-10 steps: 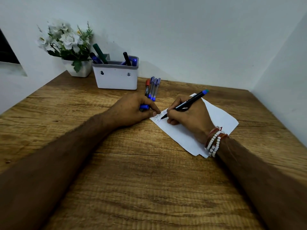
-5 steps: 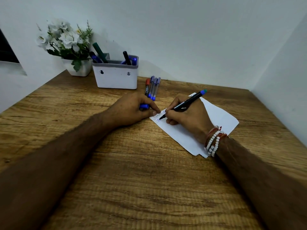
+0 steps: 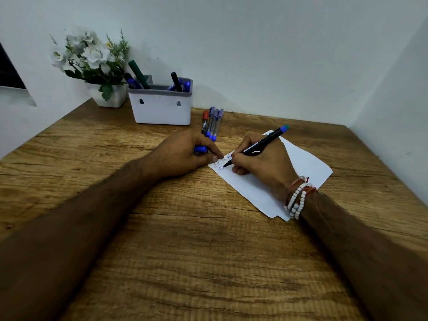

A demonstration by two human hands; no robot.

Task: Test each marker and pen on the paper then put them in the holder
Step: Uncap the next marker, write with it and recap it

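Holder point(image 3: 162, 111) at the back of your table point(image 3: 185, 251), plant point(image 3: 102, 72) just left, loose pens point(image 3: 212, 123) just right. Paper point(image 3: 303, 163) right of centre, under your right hand point(image 3: 261, 165) and marker point(image 3: 268, 139) tip; left hand point(image 3: 183, 154), holding cap point(image 3: 201, 149), at its corner.

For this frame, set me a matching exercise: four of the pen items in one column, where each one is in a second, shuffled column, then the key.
Things
1. blue cap
2. green marker
3. red-capped marker
4. black marker

Places
A. lying on the table beside the holder
B. tip on the paper, gripped by the right hand
C. held in the left hand
D. standing in the holder

Pairs: 1-C, 2-D, 3-A, 4-B
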